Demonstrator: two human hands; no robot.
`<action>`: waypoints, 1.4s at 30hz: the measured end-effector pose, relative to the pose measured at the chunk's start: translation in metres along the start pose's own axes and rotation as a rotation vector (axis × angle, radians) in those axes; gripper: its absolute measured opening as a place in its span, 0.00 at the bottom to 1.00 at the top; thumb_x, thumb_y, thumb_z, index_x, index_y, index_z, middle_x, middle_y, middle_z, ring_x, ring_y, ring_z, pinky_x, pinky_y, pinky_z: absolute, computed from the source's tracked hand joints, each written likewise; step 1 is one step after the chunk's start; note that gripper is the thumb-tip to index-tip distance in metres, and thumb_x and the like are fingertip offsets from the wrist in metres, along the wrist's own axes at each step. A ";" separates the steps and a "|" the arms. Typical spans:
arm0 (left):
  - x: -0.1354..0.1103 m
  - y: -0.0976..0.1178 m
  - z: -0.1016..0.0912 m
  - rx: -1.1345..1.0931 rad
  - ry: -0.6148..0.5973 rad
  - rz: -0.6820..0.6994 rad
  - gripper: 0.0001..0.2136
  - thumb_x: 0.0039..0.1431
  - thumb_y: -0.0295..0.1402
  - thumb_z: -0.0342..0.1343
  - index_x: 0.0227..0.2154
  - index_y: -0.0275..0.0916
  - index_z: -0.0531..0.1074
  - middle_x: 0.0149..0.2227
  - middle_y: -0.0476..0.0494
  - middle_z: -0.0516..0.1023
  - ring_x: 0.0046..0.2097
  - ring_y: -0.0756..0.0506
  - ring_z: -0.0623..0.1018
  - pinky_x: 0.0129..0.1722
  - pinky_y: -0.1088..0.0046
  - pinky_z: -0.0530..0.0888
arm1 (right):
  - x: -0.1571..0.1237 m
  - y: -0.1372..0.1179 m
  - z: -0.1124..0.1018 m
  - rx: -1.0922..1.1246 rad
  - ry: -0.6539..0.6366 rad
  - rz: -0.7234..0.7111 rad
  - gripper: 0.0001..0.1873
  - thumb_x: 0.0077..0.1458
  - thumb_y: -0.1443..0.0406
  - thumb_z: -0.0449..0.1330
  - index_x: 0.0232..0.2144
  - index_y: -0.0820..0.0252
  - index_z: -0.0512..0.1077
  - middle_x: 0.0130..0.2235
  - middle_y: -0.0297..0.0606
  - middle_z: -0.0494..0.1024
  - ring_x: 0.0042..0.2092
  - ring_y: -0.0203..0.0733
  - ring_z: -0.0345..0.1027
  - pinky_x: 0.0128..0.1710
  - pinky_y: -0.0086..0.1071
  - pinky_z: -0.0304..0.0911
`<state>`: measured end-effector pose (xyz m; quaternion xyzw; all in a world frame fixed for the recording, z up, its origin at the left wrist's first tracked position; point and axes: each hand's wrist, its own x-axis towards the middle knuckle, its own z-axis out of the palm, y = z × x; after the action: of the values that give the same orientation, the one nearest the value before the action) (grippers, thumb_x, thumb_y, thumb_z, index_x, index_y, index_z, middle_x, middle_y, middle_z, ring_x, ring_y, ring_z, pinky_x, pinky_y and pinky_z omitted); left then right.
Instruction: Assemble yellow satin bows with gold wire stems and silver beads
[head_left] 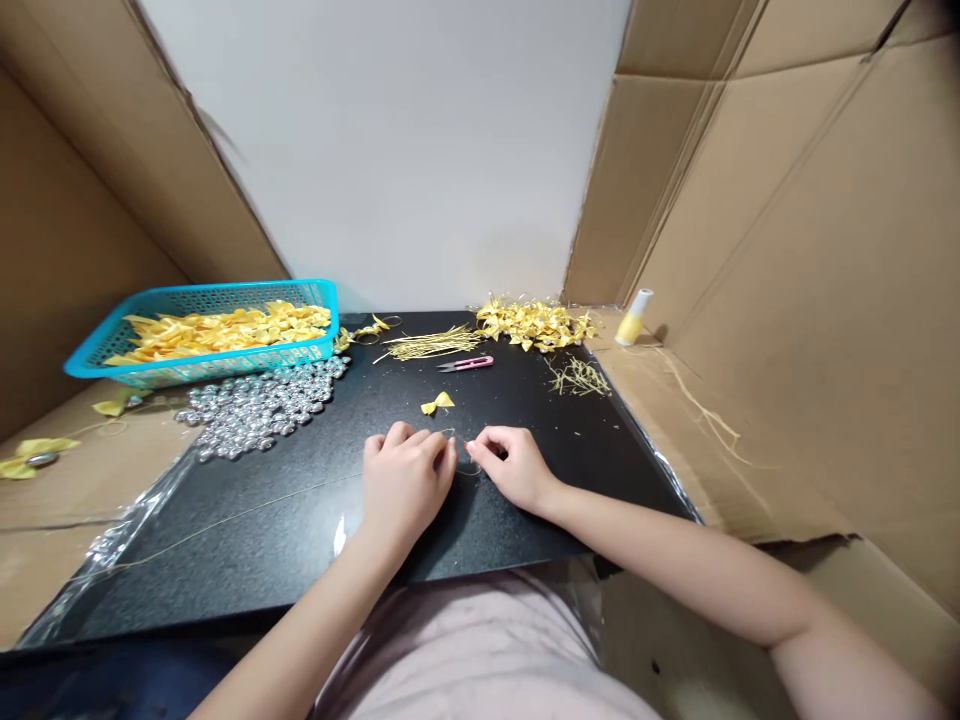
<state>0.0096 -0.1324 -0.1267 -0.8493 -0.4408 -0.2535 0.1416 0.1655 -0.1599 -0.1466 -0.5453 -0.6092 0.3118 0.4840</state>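
Observation:
My left hand (403,478) and my right hand (511,464) rest close together on a black board (300,520), fingers curled in pinches. Between them runs a thin gold thread (225,518) that trails off to the left across the board. Each hand pinches part of that thread, with a small loop between the fingertips. A single yellow ribbon bow (437,403) lies just beyond the hands.
A teal basket (202,298) of yellow ribbon pieces stands at the back left, with a heap of silver beads (259,405) before it. Pink thread snips (466,364), cut gold threads (431,344), a pile of bows (534,323) and a yellow spool (634,317) lie beyond. Cardboard walls enclose both sides.

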 end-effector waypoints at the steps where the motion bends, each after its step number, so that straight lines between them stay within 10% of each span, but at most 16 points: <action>1: 0.000 0.000 0.000 0.006 -0.003 0.004 0.16 0.62 0.36 0.52 0.18 0.40 0.69 0.22 0.46 0.79 0.35 0.40 0.73 0.33 0.64 0.56 | 0.000 0.000 0.000 -0.004 0.000 -0.001 0.14 0.53 0.61 0.55 0.18 0.61 0.66 0.20 0.31 0.67 0.24 0.33 0.58 0.27 0.27 0.55; 28: 0.004 -0.008 0.007 -0.066 -0.291 -0.100 0.18 0.64 0.34 0.44 0.20 0.40 0.71 0.26 0.40 0.80 0.34 0.40 0.75 0.28 0.67 0.56 | -0.001 0.008 -0.006 -0.089 0.014 -0.008 0.16 0.53 0.60 0.55 0.17 0.61 0.65 0.19 0.31 0.66 0.23 0.32 0.57 0.26 0.27 0.54; 42: 0.002 -0.015 0.002 -0.245 -0.192 -0.131 0.18 0.65 0.36 0.44 0.19 0.40 0.63 0.23 0.46 0.73 0.31 0.44 0.68 0.31 0.69 0.57 | 0.000 0.003 -0.011 0.020 0.072 0.021 0.16 0.55 0.57 0.55 0.20 0.60 0.67 0.21 0.33 0.70 0.24 0.34 0.61 0.26 0.28 0.57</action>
<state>-0.0012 -0.1211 -0.1270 -0.8500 -0.4725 -0.2318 -0.0223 0.1764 -0.1612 -0.1456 -0.5575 -0.5826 0.3031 0.5079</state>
